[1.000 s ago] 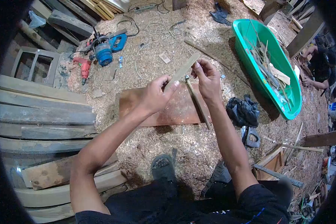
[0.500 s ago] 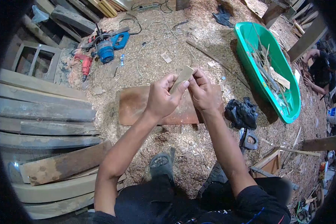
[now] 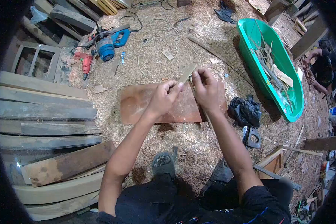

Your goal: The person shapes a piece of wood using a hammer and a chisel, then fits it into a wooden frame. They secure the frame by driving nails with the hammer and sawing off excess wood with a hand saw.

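Note:
My left hand (image 3: 165, 98) pinches the lower end of a flat pale strip (image 3: 187, 72), its thumb lying along the near face. The strip points up and to the right, over a reddish-brown board (image 3: 143, 106) on the ground. Close beside it, my right hand (image 3: 206, 89) is closed around a thin wooden stick (image 3: 208, 120). One end of this stick shows by the strip, while its lower part slants down behind my right wrist. The strip's exact material cannot be made out.
A green tub (image 3: 246, 48) with wood scraps stands at right, near a black plastic bag (image 3: 245, 112). Upper left lie a blue power tool (image 3: 106, 50) and a red drill (image 3: 86, 63). Planks (image 3: 44, 108) are stacked left. Another person (image 3: 323, 69) sits far right. Shavings cover the floor.
My hands have moved slightly apart, the right one a little down and to the right. The thin stick now shows below my right hand; the strip has shifted slightly right.

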The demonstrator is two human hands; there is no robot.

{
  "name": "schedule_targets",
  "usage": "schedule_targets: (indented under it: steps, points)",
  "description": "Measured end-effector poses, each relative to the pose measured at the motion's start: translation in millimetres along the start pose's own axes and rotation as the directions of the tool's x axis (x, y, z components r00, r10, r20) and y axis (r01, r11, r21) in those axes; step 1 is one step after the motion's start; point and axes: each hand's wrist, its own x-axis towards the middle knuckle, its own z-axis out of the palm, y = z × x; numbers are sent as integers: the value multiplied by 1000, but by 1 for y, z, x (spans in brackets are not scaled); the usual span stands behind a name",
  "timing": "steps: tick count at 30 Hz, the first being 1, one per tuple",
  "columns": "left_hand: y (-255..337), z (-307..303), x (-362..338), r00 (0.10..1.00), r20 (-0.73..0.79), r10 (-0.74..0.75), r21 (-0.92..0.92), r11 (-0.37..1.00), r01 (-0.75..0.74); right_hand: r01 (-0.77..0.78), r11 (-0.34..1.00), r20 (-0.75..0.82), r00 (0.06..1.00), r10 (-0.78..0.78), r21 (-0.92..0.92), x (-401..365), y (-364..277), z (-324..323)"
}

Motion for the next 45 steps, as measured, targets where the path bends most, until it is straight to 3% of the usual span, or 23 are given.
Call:
schedule_targets:
  steps: [3,6,7,9,11,15,19,20,21,24,27,31,33,35,38,41,42,45]
  points:
    - [-9,7,-9,999,-45,19,102,995,-14,194,968,-64,976,-206,-162,-11,13,6]
    - [-19,12,-18,992,-112,49,208,978,-25,388,863,95,921,-378,-323,-4,10,-8]
    - [-19,11,-18,996,-88,0,152,988,13,457,815,167,889,-426,-356,2,7,-11]
    - [-19,7,-17,995,-37,-95,36,995,96,437,822,106,897,-430,-365,-1,5,-2]
    - [-25,3,-19,996,-37,-79,7,997,79,390,834,24,910,-414,-390,-14,3,13]
    - [-21,0,-18,991,-6,-133,-72,989,132,446,822,115,893,-435,-354,3,5,4]
    - [-10,-2,-11,997,-25,-77,-2,997,77,392,827,33,909,-415,-403,-7,-1,16]
    - [-9,-2,-11,995,-31,-94,23,995,95,454,790,85,882,-463,-412,1,9,11]
    - [-10,-1,-13,992,-32,-118,47,992,120,423,806,42,894,-447,-414,2,10,13]
    - [-18,6,-6,993,-120,-6,110,994,19,299,867,-68,933,-353,-398,-3,7,22]
    - [-21,-2,-4,993,-118,-12,191,981,35,397,823,47,909,-415,-407,9,12,11]
    - [-39,-5,10,991,-133,-10,283,958,48,212,928,-53,970,-239,-308,-2,33,20]
    - [-45,-11,12,980,-198,-17,324,943,82,134,812,-24,983,-180,-568,-15,47,7]
    - [-74,-15,18,981,-183,-66,281,953,117,114,592,-2,981,-193,-798,-30,99,-19]
    - [-106,-10,13,973,-175,-153,186,965,185,-18,459,5,999,49,-888,-58,117,-40]
    - [-107,-12,8,954,-133,-268,-24,963,267,-71,513,-2,991,135,-856,-54,143,-48]
    - [-105,-15,8,946,-104,-306,-107,950,295,52,610,45,999,-27,-791,-50,143,-49]
    - [-99,-35,9,939,-115,-324,-93,945,314,-157,936,110,973,201,-314,-41,129,-53]
